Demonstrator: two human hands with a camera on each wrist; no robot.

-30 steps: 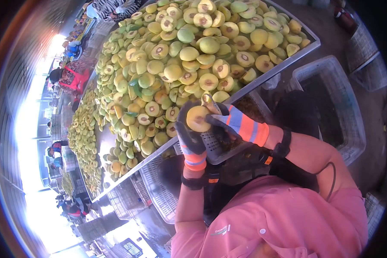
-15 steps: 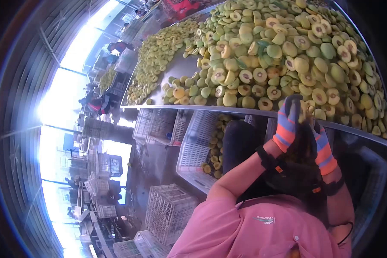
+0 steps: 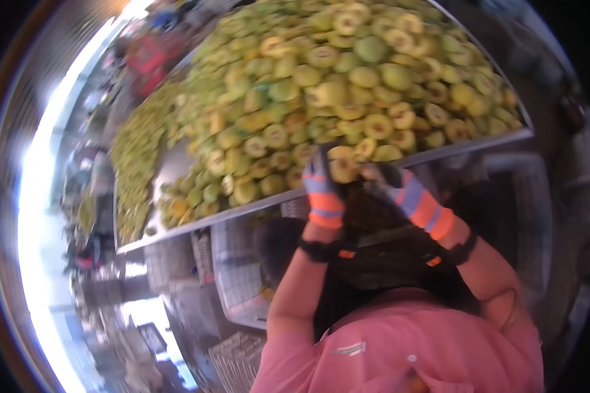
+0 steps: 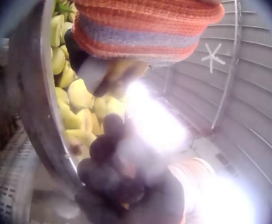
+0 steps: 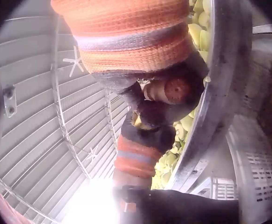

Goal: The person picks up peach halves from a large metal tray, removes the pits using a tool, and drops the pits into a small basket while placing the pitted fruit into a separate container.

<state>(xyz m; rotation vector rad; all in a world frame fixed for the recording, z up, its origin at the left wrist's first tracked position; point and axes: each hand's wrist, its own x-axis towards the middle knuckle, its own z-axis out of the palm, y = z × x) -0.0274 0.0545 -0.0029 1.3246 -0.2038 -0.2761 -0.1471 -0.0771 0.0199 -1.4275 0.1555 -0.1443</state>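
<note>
In the head view, my gloved left hand (image 3: pixel 324 190) holds a yellow halved fruit (image 3: pixel 342 165) at the tray's near edge. Close on its right, my gloved right hand (image 3: pixel 413 198) has its fingers curled. The right wrist view shows that hand (image 5: pixel 140 60) gripping a tool by a round wooden handle (image 5: pixel 175 90), with the left hand (image 5: pixel 138 149) just below; the tool's working end is hidden. A blurred yellow-brown fruit (image 4: pixel 122 74) lies under the left hand's fingers in the left wrist view. Heaped fruit halves (image 3: pixel 331 93) lie in front of both hands.
The metal tray's rim (image 3: pixel 255 211) runs between the heap and my body. A pale crate (image 3: pixel 233 278) stands below it at left, and a large tub (image 3: pixel 537 216) at right. A person in red (image 3: pixel 152 60) is beyond the tray, at upper left.
The head view swung toward the left side of the hall and has partly swung back, now blurred. Both hands stay close together at the tray edge.
</note>
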